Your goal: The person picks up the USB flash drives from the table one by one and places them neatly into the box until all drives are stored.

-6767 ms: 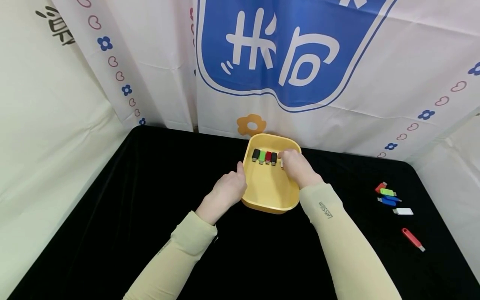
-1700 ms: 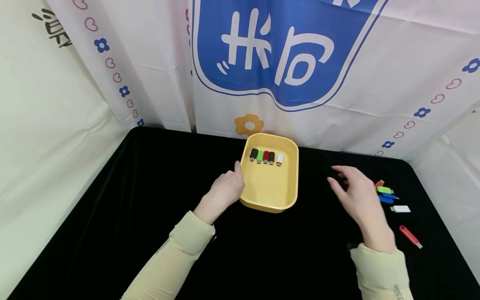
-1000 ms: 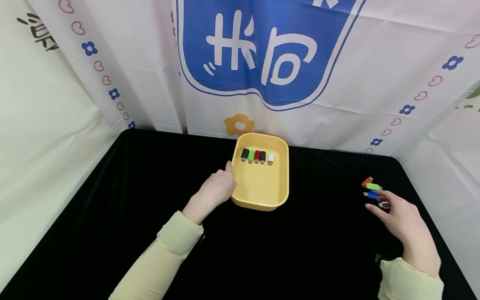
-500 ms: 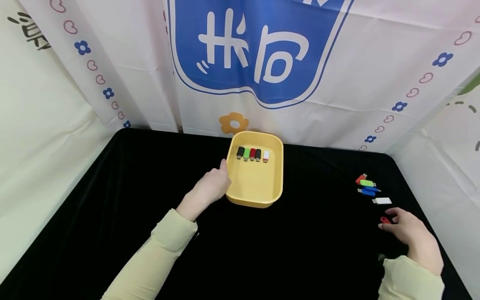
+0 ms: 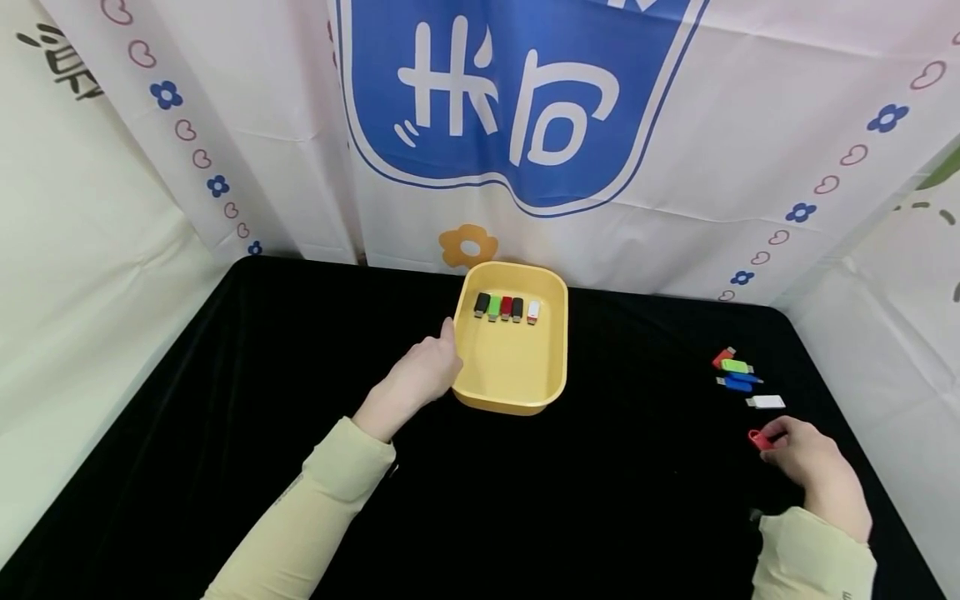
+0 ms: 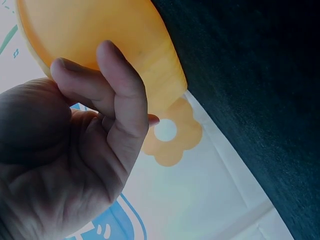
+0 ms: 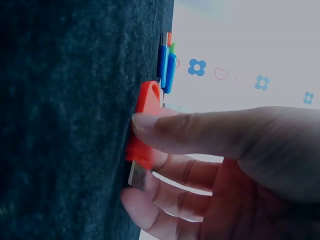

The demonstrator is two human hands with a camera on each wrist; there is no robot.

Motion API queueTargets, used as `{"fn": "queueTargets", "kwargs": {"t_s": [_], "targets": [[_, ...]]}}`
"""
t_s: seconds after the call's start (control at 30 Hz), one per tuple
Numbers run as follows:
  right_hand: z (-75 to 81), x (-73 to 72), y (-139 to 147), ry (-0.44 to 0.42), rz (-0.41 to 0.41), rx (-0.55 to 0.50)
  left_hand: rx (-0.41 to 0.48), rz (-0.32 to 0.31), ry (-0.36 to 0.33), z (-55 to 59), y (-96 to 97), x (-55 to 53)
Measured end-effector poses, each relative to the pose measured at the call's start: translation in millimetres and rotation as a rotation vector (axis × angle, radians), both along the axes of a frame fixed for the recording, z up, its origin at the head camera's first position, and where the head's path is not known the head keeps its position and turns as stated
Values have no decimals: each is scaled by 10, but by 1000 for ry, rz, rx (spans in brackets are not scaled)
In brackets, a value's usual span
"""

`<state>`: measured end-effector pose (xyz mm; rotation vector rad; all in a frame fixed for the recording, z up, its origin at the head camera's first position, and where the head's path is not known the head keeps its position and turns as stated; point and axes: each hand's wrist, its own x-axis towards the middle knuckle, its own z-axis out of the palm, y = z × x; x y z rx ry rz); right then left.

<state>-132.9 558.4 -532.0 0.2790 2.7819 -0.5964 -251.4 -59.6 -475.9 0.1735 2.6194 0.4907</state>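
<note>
In the head view my left hand (image 5: 420, 373) rests against the outer left side of the yellow tray (image 5: 510, 407), one finger pointing along the wall. Its other fingers bend loosely in front of the tray wall in the left wrist view. At the far right my right hand (image 5: 810, 457) pinches a red USB flash drive (image 7: 146, 102) between thumb and fingers, close over the black cloth. The metal plug of the drive points back toward the fingers. In the tray lie black, green, red and white flash drives (image 5: 532, 312) in a row, plugs toward me.
Beyond the right hand lie a white flash drive (image 5: 767, 402), blue ones (image 5: 735, 384), a lime green one (image 5: 735, 366) and an orange-red one (image 5: 723, 358). Black cloth (image 5: 600, 500) covers the table. A printed white curtain (image 5: 645, 242) hangs behind the tray.
Since releasing the white drive in the tray, my right hand has gone right, past the loose drives, and taken hold of the red one. The left hand has stayed at the tray.
</note>
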Motion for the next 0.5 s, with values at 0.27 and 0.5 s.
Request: {"fn": "queueTargets", "kwargs": {"t_s": [0.27, 0.5], "targets": [[8, -64, -55, 15, 30, -79, -5, -12, 12, -34, 0, -10], [850, 108, -983, 90, 43, -112, -4, -5, 13, -32, -8, -1]]}}
